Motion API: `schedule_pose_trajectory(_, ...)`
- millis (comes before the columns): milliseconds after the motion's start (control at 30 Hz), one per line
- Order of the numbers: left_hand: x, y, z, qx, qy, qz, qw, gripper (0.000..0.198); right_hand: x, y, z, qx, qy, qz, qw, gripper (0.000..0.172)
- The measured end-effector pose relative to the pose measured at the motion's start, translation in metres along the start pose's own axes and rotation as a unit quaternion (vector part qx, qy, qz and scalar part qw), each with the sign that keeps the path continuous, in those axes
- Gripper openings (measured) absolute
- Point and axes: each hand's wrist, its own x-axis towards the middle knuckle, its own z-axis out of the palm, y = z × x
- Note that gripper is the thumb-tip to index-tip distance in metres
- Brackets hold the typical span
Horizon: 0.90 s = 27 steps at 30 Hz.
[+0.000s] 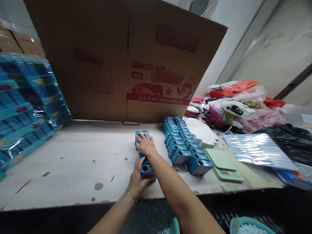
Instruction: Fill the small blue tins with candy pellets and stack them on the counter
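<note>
A short row of small blue boxes [147,168], each with a dark round spot on its top end, stands on the white table under both my hands. My left hand [136,179] is wrapped round the near end of this row, a thin gold bracelet at its wrist. Over the far end, my right hand [145,145] lies with spread fingers on top of a blue box [138,132], its forearm crossing in front of the row. The boxes between the hands are partly hidden. To the right, a double row of like blue boxes [181,152] stands close together.
A large printed cardboard sheet [102,81] stands behind the table [73,169]. Wrapped blue packs [26,110] are stacked at left. On the right lie a pale green scale [227,174], white card [202,131], a shiny sheet [259,151] and piled plastic bags [246,100]. Below is a teal basket [235,224].
</note>
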Motion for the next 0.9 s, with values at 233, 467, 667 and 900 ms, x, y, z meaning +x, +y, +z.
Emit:
schedule_pose_trajectory(233,0.078,-0.032,0.045,-0.031,-0.031,0.046,0.998,0.072,0.062,0.073,-0.003,-0.013,-0.025,0.045,0.999,0.048)
schedule_pose_trajectory(467,0.163,-0.056,0.092,-0.057,-0.056,-0.001,0.997,0.077,0.139,0.158,0.0,0.021,0.008,0.073,0.997,0.048)
schedule_pose_trajectory(667,0.184,-0.062,0.115,-0.126,-0.071,-0.073,0.987,0.095,0.171,0.185,0.008,0.042,0.0,0.075,0.996,0.047)
schedule_pose_trajectory(900,0.139,-0.057,0.057,0.014,-0.209,-0.151,0.966,0.085,0.071,0.15,-0.042,0.065,0.089,0.033,0.993,0.057)
